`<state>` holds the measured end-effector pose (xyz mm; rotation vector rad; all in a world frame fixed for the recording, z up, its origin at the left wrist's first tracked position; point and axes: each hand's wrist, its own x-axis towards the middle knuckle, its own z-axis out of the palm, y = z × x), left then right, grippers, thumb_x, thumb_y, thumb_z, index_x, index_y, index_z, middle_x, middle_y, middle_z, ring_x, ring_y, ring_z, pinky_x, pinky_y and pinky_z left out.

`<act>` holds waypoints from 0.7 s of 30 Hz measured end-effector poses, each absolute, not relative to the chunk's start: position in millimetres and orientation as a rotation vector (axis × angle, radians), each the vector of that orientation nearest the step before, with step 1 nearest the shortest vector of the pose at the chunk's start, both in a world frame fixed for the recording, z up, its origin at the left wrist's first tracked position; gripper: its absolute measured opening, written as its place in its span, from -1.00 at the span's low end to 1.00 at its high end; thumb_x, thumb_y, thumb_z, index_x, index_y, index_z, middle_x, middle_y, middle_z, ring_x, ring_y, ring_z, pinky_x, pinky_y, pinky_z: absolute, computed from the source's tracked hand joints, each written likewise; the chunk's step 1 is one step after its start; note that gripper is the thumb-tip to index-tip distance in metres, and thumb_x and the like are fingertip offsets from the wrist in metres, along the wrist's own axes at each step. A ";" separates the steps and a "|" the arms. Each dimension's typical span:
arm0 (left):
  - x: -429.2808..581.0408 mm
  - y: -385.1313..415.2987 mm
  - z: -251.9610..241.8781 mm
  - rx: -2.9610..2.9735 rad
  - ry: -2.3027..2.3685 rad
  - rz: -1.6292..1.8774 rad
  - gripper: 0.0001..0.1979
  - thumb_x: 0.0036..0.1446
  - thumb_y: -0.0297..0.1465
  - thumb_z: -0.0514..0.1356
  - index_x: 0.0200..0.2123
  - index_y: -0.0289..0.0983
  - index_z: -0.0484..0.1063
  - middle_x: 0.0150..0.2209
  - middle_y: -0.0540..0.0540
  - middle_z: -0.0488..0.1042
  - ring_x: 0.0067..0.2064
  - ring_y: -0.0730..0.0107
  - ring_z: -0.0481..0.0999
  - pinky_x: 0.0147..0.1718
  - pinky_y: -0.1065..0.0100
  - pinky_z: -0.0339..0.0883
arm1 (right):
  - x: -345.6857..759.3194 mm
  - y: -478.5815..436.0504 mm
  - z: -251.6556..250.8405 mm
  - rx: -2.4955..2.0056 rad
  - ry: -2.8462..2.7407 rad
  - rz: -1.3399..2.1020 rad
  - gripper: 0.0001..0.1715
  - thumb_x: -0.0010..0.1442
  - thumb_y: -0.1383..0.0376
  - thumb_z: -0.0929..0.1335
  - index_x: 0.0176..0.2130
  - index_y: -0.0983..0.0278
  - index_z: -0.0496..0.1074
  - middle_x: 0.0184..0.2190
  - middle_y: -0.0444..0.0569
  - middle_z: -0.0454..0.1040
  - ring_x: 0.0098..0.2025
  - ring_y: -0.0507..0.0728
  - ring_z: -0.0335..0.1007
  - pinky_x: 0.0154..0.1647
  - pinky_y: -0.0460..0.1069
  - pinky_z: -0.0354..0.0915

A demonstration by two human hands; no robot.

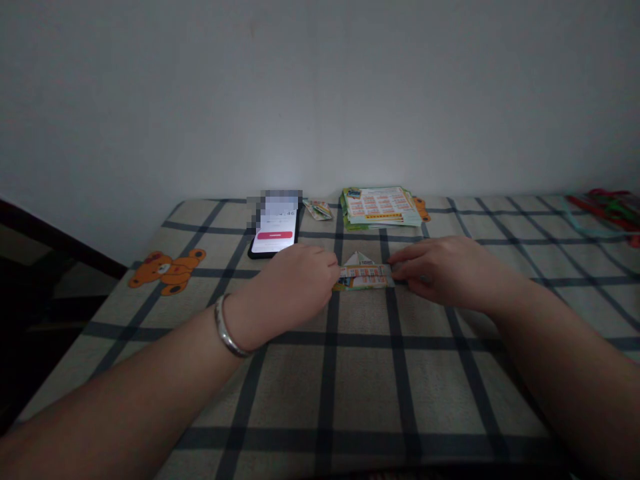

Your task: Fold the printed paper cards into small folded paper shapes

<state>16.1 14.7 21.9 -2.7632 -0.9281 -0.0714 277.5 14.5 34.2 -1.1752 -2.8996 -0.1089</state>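
A partly folded paper card (367, 273), printed with small calendar grids, lies on the checked cloth between my hands. Its top edge rises to a small pale peak, and flat strips run along the lower part. My left hand (295, 283), with a silver bangle at the wrist, has its fingers closed at the card's left end. At the right end, my right hand (445, 273) pinches the edge between thumb and fingers. The left fingertips are partly hidden behind the hand.
A lit phone (275, 233) lies beyond my left hand, beside a small folded paper piece (319, 209). Behind the card sits a stack of printed calendar cards (380, 207). Colourful items (610, 210) rest at the far right. A wall (320, 100) borders the table's back.
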 end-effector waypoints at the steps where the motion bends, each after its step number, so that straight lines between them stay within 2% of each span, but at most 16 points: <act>1: 17.1 14.2 21.3 -2.755 -0.936 -0.090 -0.88 0.15 -0.52 0.10 -0.29 -0.31 0.44 -0.33 -0.10 0.46 -0.28 0.21 0.46 -0.32 0.22 0.34 | 275.7 13.7 34.0 -1.204 -2.887 -0.123 -0.81 0.14 0.34 0.31 -0.33 0.17 0.54 -0.20 -0.17 0.57 -0.32 0.05 0.46 -0.41 -0.05 0.15; 4: 20.1 12.0 18.8 -2.723 -0.927 -0.135 -0.84 0.20 -0.53 0.04 -0.21 -0.32 0.40 -0.31 -0.12 0.45 -0.25 0.18 0.46 -0.34 0.21 0.35 | 268.7 12.7 31.0 -1.316 -2.833 -0.180 -0.81 0.16 0.25 0.31 -0.39 0.23 0.50 -0.31 -0.11 0.55 -0.37 0.07 0.43 -0.45 -0.03 0.11; 8: 23.8 9.4 14.4 -2.689 -0.966 -0.166 -0.84 0.24 -0.49 0.03 -0.18 -0.32 0.38 -0.33 -0.11 0.43 -0.27 0.19 0.45 -0.36 0.22 0.34 | 261.9 15.9 22.1 -1.479 -2.694 -0.265 -0.71 0.24 0.18 0.26 -0.42 0.25 0.43 -0.44 -0.07 0.48 -0.42 0.10 0.37 -0.48 -0.01 0.06; 11: 25.5 9.5 10.5 -2.679 -1.033 -0.206 -0.81 0.24 -0.43 0.08 -0.10 -0.32 0.39 -0.28 -0.12 0.43 -0.22 0.18 0.44 -0.31 0.22 0.36 | 260.2 19.5 15.7 -1.400 -2.642 -0.198 -0.70 0.23 0.07 0.30 -0.28 0.23 0.46 -0.34 -0.03 0.48 -0.28 0.16 0.39 -0.36 0.01 0.18; 14: 25.8 11.9 6.5 -2.695 -1.026 -0.228 -0.75 0.23 -0.41 0.11 -0.03 -0.30 0.39 -0.24 -0.11 0.42 -0.16 0.16 0.41 -0.23 0.18 0.37 | 258.9 21.2 11.9 -1.297 -2.652 -0.145 -0.66 0.19 0.05 0.35 -0.17 0.23 0.48 -0.23 0.01 0.46 -0.15 0.20 0.38 -0.22 0.04 0.25; 21: 25.3 16.2 1.7 -2.731 -1.067 -0.322 -0.69 0.21 -0.42 0.14 0.03 -0.30 0.37 -0.15 -0.13 0.43 -0.09 0.17 0.41 -0.12 0.17 0.37 | 254.7 19.7 8.6 -1.249 -2.662 -0.164 -0.73 0.26 0.17 0.30 -0.16 0.27 0.48 -0.24 0.03 0.46 -0.16 0.18 0.37 -0.18 0.04 0.26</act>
